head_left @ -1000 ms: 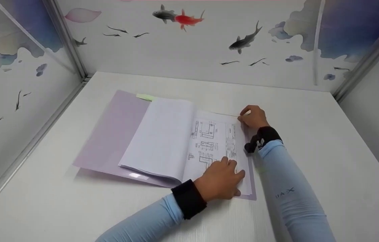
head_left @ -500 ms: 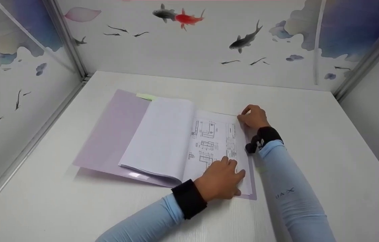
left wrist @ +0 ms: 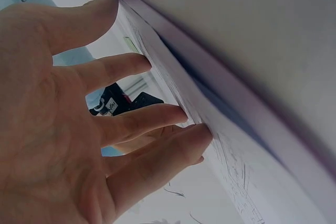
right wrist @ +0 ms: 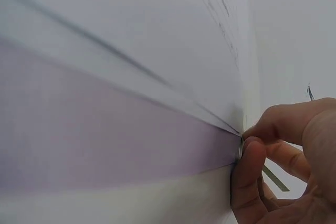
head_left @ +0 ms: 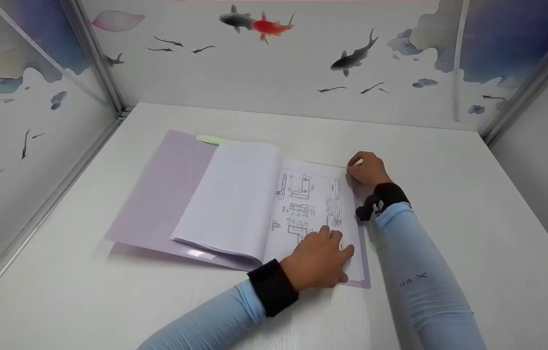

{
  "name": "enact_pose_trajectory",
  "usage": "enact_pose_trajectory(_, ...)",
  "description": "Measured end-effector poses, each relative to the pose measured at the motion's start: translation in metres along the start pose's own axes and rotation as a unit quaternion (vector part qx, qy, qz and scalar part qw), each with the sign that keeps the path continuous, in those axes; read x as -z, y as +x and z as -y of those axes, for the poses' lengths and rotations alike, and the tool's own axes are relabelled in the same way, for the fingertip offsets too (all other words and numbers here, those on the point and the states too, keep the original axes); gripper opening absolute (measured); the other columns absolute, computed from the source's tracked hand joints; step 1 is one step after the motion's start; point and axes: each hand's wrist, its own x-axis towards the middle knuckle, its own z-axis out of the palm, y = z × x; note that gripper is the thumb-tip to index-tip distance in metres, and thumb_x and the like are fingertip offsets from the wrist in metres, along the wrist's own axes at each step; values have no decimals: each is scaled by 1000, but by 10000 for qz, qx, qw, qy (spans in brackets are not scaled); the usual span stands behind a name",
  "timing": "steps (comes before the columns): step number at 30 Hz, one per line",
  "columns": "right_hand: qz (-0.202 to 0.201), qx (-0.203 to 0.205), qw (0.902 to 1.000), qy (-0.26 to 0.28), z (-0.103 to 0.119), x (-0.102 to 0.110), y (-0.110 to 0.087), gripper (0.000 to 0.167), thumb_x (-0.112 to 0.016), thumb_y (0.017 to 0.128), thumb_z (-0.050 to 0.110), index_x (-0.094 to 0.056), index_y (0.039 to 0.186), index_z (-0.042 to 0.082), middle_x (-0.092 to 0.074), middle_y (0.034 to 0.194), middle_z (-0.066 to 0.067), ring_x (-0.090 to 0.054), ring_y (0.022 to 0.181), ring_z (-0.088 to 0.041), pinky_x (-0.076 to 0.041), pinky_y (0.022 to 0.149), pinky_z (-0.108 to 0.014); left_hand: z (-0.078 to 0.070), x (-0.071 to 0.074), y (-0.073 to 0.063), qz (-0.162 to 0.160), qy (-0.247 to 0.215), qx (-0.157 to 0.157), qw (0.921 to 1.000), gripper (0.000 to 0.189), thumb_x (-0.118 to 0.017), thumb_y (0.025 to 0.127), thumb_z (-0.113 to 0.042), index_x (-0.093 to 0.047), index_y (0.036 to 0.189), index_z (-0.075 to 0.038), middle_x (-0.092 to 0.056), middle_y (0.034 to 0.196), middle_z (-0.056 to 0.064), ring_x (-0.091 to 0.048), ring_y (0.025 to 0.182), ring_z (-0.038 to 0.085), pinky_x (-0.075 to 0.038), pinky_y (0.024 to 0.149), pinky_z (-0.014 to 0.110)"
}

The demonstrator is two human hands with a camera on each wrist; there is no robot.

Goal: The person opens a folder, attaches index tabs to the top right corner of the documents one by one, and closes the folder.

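Note:
A translucent purple folder (head_left: 150,194) lies spread on the white table, with blank white pages (head_left: 232,199) turned over to its left side. On its right side is a sheet with technical drawings (head_left: 320,187). My left hand (head_left: 317,260) touches the lower part of this sheet; in the left wrist view the fingers of the left hand (left wrist: 100,114) are spread, tips against the paper. At the far right corner, my right hand (head_left: 370,169) pinches the paper sheets between thumb and forefinger. The right wrist view shows the right hand (right wrist: 299,156) at that corner, beside the purple cover (right wrist: 105,124).
Light green tabs stick out at the folder's top left (head_left: 209,140) and by the right forearm (head_left: 377,241). White panels (head_left: 298,63) printed with fish stand behind and on both sides of the table (head_left: 429,160).
My right hand has shifted very slightly to the right at the far corner. My left hand, the folder and the turned pages have stayed in place.

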Motion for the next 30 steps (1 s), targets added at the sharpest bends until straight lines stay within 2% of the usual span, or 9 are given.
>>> enact_pose_trajectory(5,98,-120,9999,-7,2,1,-1,35,-64,97,23,-60,124,1,-69,99,-15,-63,77,-18,-49,69,-27,0,-1,0,10,-11,-8,10000,53,-56,99,-59,-59,141,-27,-64,130,4,-57,104,20,-54,77,29)
enact_pose_trajectory(15,166,-229,9996,50,4,0,0,36,-64,96,22,-60,125,1,-67,102,-16,-62,82,-21,-49,71,-28,-1,-1,1,105,-54,40,9999,54,-55,100,-59,-57,143,-27,-62,133,5,-56,107,21,-53,77,29)
enact_pose_trajectory(20,248,-293,9993,-52,5,1,0,42,-67,96,28,-58,126,1,-66,107,-17,-61,86,-24,-47,74,-31,-1,-1,2,160,-47,2,9999,54,-54,100,-59,-57,144,-28,-62,135,4,-56,108,20,-53,80,29)
enact_pose_trajectory(27,324,-25,9993,-202,5,3,-1,37,-63,97,24,-59,126,1,-64,110,-19,-61,78,-17,-47,69,-27,0,0,1,129,20,1,9999,55,-54,100,-58,-56,146,-27,-62,132,5,-55,106,21,-53,80,28)
enact_pose_trajectory(30,304,-39,9994,-184,5,3,-2,38,-64,98,26,-58,126,0,-65,110,-19,-61,79,-18,-47,70,-26,0,0,1,143,26,0,9999,55,-54,100,-59,-56,146,-27,-62,133,5,-56,107,21,-53,81,29)
